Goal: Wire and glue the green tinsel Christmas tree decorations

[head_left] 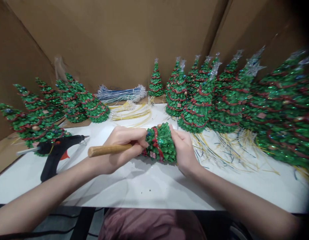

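Note:
A small green Christmas tree figurine (161, 142) with red garland lies tilted between my hands, just over the white table. My left hand (123, 145) is closed around a wooden-handled tool (106, 150); the handle sticks out to the left. The tool's working end is hidden by my fingers and the tree, against the tree's left side. My right hand (183, 148) grips the tree's right end, thumb on top and fingers wrapped behind it.
A black glue gun (58, 151) lies at left by several bare-topped trees (95, 105). Star-topped trees (201, 103) crowd the right, with loose wires (226, 150) before them. Bundles of blue-white wires (121, 93) and yellow wires (134, 111) lie behind. Cardboard walls (119, 40) enclose the table.

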Motion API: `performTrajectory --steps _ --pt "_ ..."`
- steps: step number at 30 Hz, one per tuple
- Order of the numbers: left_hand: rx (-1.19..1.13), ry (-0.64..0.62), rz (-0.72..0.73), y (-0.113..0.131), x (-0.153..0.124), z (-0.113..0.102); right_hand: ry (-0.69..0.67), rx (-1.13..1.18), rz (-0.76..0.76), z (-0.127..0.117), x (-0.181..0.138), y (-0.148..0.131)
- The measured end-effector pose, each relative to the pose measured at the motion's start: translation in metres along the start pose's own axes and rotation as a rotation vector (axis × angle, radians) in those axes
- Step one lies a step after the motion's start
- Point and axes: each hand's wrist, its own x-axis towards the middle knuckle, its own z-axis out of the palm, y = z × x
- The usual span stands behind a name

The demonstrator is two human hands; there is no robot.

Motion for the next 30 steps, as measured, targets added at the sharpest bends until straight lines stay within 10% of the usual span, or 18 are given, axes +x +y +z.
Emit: performTrajectory --steps 17,30 --pt "-0.771 0.177 -0.227 -0.032 0.002 0.018 0.020 -0.046 -0.049 0.001 -0.001 0.000" --pt "-0.436 0.166 -0.146 -0.021 -0.001 0.007 0.014 -0.015 0.012 0.001 -0.001 -0.002"
